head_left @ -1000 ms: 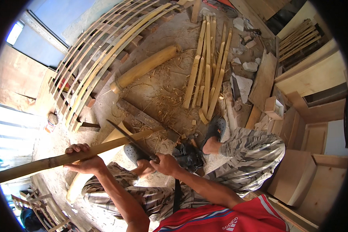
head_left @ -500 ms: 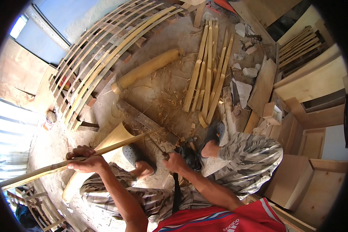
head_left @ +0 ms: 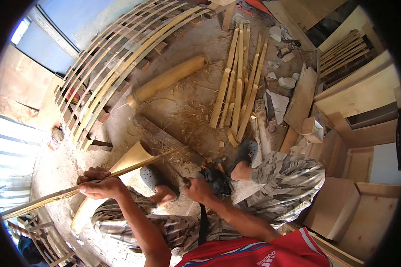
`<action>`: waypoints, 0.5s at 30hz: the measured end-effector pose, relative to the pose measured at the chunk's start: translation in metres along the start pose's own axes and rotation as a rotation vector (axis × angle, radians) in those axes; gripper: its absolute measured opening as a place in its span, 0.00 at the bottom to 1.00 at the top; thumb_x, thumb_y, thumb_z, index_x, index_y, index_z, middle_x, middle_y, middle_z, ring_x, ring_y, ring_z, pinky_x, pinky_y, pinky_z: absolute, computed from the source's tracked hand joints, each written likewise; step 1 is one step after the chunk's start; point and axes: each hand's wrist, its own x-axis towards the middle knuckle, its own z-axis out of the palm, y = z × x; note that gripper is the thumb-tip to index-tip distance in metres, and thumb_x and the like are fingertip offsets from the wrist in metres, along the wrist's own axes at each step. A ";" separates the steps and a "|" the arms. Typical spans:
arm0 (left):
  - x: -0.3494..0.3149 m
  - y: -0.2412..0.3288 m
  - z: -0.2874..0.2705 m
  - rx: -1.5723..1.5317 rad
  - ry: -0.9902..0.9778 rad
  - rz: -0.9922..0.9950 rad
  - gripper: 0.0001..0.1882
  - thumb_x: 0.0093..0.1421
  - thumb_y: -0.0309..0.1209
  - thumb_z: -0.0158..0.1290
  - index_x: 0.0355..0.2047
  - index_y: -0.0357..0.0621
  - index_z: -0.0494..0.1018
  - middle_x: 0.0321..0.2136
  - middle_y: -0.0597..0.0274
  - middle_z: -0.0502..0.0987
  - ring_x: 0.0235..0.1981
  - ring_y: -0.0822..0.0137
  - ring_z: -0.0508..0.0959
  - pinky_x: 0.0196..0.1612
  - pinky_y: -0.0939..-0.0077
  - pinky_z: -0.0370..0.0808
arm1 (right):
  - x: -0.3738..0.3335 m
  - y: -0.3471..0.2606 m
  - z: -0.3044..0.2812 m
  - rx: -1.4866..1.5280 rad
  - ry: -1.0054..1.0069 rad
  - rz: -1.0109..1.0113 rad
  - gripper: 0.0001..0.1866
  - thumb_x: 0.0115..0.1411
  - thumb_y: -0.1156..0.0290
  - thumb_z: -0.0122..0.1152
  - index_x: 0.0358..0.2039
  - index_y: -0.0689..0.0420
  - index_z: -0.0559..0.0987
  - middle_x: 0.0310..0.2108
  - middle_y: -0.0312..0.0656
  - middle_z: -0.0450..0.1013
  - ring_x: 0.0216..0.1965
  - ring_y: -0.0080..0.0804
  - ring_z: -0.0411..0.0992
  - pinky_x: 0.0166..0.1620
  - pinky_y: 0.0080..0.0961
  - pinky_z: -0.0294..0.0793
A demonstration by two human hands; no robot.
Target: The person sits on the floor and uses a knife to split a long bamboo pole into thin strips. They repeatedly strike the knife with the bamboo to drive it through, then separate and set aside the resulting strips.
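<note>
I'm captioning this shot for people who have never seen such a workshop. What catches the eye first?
Low in the middle, the left hand grips a long bamboo strip while the right hand works a blade at it. Beyond lie a bamboo pole amid shavings, a bundle of split slats, and curved strips at upper left.

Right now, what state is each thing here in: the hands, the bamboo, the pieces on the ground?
Left hand: closed around the bamboo strip.
Right hand: gripping a blade handle.
Bamboo strip: held slanted, far end on the wooden block.
Bamboo pole: whole, lying flat.
Split slats: lying bundled.
</note>
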 end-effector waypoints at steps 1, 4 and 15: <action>0.000 -0.001 -0.002 0.004 -0.004 0.016 0.28 0.69 0.57 0.35 0.24 0.46 0.56 0.09 0.69 0.55 0.10 0.77 0.55 0.14 0.83 0.58 | -0.004 -0.024 -0.005 -0.001 -0.053 -0.049 0.19 0.52 0.58 0.62 0.39 0.59 0.80 0.24 0.55 0.76 0.29 0.53 0.77 0.33 0.44 0.76; -0.002 -0.002 -0.004 0.093 0.009 0.040 0.27 0.70 0.55 0.34 0.22 0.48 0.54 0.10 0.71 0.54 0.10 0.77 0.55 0.15 0.82 0.59 | -0.018 -0.087 -0.024 0.021 -0.170 -0.156 0.28 0.51 0.50 0.65 0.43 0.60 0.78 0.25 0.55 0.77 0.31 0.54 0.78 0.38 0.44 0.78; -0.003 0.003 0.005 -0.016 -0.026 0.017 0.26 0.71 0.53 0.34 0.21 0.50 0.54 0.10 0.72 0.55 0.10 0.78 0.55 0.15 0.83 0.60 | -0.005 -0.024 -0.014 0.034 -0.056 -0.024 0.17 0.53 0.59 0.61 0.34 0.62 0.79 0.25 0.54 0.76 0.30 0.56 0.76 0.33 0.43 0.76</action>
